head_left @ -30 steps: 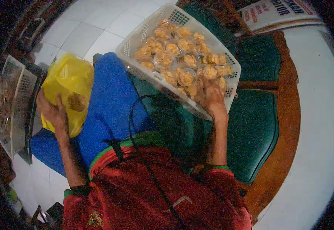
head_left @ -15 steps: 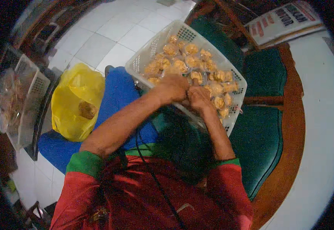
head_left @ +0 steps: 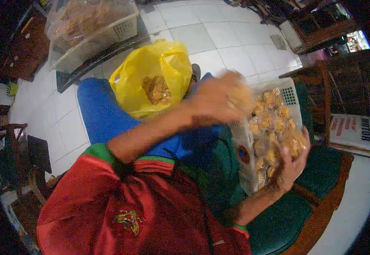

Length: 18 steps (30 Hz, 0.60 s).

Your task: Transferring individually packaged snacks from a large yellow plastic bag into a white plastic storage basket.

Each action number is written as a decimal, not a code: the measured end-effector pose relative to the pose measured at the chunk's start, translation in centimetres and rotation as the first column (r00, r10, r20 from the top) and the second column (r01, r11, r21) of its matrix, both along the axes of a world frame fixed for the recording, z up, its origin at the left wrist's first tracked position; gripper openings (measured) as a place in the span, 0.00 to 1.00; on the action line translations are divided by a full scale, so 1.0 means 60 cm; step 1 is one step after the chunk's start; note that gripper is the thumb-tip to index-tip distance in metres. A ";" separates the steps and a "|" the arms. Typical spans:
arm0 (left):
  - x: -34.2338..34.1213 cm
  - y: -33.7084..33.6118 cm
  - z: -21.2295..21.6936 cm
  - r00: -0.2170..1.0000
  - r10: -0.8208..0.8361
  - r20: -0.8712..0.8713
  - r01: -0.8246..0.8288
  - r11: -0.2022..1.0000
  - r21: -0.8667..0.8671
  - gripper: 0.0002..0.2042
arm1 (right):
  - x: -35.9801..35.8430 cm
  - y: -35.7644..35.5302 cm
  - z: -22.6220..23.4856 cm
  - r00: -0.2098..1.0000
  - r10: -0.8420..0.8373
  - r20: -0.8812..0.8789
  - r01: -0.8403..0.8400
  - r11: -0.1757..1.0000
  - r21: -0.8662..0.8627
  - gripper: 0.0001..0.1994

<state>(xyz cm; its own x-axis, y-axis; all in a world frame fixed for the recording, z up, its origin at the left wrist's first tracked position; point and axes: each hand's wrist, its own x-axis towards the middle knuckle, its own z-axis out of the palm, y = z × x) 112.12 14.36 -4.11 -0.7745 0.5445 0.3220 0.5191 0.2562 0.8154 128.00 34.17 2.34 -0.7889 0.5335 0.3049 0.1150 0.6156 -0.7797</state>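
Observation:
A white plastic basket (head_left: 290, 94) full of small yellow-brown snacks (head_left: 274, 123) rests on my lap at the right. My left hand (head_left: 214, 101), blurred by motion, hovers over the basket's left rim, closed on a handful of snacks. It lies between the basket and an open yellow plastic bag (head_left: 151, 78) that has a few snacks at its bottom. My right hand (head_left: 293, 165) is at the basket's near right side, with its fingers curled around a clump of snacks.
A second white basket (head_left: 108, 36) with bagged snacks stands on a dark stand at the upper left. The yellow bag sits on a blue seat (head_left: 102, 114). Green-cushioned wooden chairs (head_left: 321, 170) are at the right, with a printed board (head_left: 355, 129) beside them. The floor is white tile (head_left: 219, 38).
My left hand has lifted out of the basket with snacks and moved left toward the yellow bag. The view has swung, so the basket now sits further right.

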 end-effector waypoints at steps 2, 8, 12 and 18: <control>-0.041 -0.099 -0.023 0.929 0.309 0.205 -0.324 0.945 0.044 0.28 | -0.080 -0.078 -0.005 0.966 0.259 0.018 -0.253 0.955 -0.156 0.35; -0.174 -0.330 -0.285 0.684 0.706 0.184 -0.546 0.663 -0.512 0.21 | -0.342 -0.348 -0.243 0.580 0.793 -0.184 -0.421 0.099 -0.902 0.33; -0.206 -0.327 -0.383 0.856 0.514 0.052 -0.418 0.747 -0.517 0.17 | -0.393 -0.366 -0.395 0.547 0.812 -0.203 -0.442 0.074 -0.894 0.25; -0.209 -0.422 -0.587 0.901 0.433 0.031 -0.266 0.607 -0.749 0.32 | -0.434 -0.421 -0.664 0.482 0.876 -0.029 -0.499 0.247 -0.831 0.16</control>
<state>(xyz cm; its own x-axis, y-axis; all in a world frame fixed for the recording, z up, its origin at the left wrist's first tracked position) 99.56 -10.96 -39.34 -0.9531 0.2097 -0.2185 0.1198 0.9237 0.3638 101.93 8.89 -37.49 -0.8659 -0.4330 -0.2505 0.3096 -0.0706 -0.9482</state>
